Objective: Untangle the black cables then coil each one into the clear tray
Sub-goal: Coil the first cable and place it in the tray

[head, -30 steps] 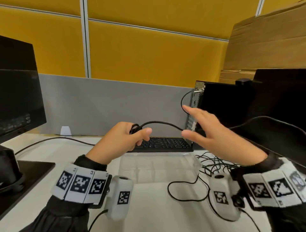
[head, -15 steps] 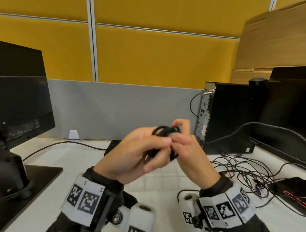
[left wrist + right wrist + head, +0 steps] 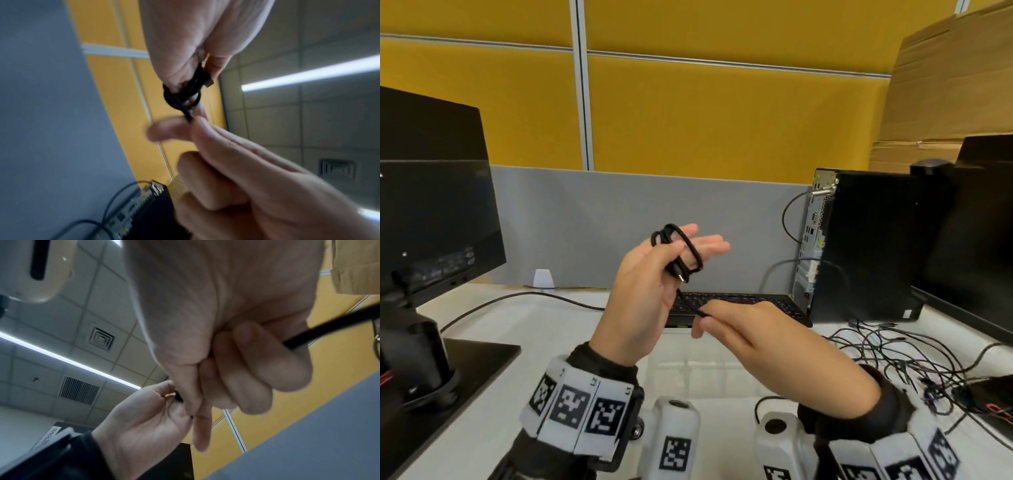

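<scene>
My left hand (image 3: pixel 688 250) is raised above the desk and holds a small coil of black cable (image 3: pixel 677 251). The coil loops around its outstretched fingers, and the thumb pins it. A short length runs down from the coil to my right hand (image 3: pixel 703 317), which pinches it between thumb and forefinger. In the left wrist view the coil (image 3: pixel 183 95) sits under the left hand's thumb, with the right hand's fingers (image 3: pixel 216 139) just below it. The clear tray (image 3: pixel 688 373) lies on the desk beneath both hands. A tangle of thin black cables (image 3: pixel 893 353) sprawls to the right of the tray.
A black keyboard (image 3: pixel 743 305) lies behind the tray. A black PC tower (image 3: pixel 866 240) stands at the right, with a monitor edge beyond it. Another monitor (image 3: pixel 431 205) stands on its base at the left. A grey and yellow partition closes the back.
The hands were clasped together on the coil. The right hand has since dropped away, drawing out a short length of cable. The left hand's fingers have straightened.
</scene>
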A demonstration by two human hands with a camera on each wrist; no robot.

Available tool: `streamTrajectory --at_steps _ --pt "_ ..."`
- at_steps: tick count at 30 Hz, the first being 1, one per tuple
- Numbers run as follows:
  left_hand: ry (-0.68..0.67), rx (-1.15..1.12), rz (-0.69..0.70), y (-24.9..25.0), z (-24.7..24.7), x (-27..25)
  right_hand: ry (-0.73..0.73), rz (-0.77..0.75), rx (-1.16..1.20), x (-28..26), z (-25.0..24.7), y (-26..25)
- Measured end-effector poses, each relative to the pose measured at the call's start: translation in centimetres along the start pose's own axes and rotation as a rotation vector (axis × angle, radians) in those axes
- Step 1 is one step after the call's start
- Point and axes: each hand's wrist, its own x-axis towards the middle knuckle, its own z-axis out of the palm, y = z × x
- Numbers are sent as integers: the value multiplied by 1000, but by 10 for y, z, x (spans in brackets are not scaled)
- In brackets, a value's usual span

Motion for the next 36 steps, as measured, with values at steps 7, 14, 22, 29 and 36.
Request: streamTrajectory --at_steps 7,14,22,29,36 --pt "65 620 -62 -6 -7 1 346 15 -174 -6 -25 4" --pt "-382 417 -168 0 3 -10 813 -103 -130 -7 -36 16" --pt "-279 21 -39 14 16 -15 326 118 -19 4 -12 23" --pt "296 -330 204 27 -18 5 -28 153 103 -6 -29 42" --pt "548 -315 314 34 -59 12 367 365 -3 -30 -62 101"
